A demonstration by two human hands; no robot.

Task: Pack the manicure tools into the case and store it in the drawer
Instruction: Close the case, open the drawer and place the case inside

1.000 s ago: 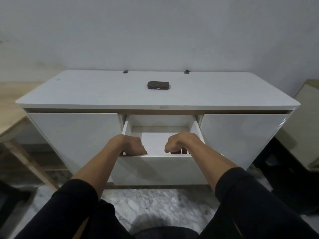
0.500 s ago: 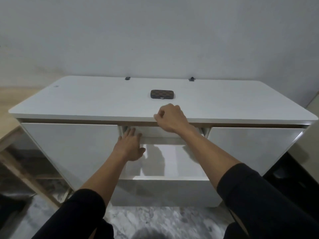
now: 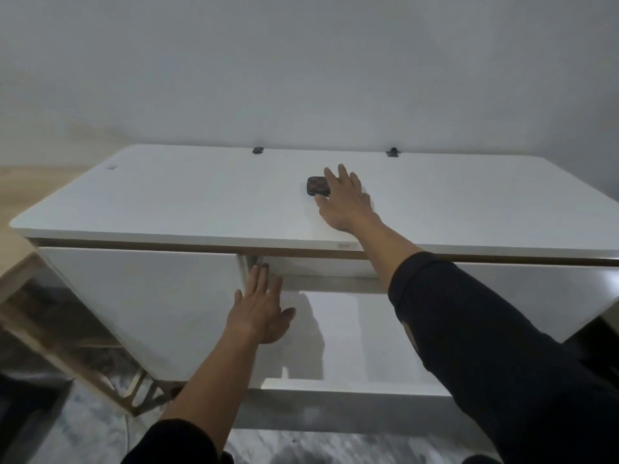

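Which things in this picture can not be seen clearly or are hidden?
- Head view: the right part of the case is covered by the right hand, so whether the hand grips it cannot be told.
- The drawer inside is partly hidden by the right sleeve and the left hand.
- The two small dark things at the desk's back edge are too small to name.

Case (image 3: 316,185) dark brown, seemingly checkered; cabinet top (image 3: 187,199) white; sleeves (image 3: 495,333) black; floor (image 3: 100,426) grey marbled.
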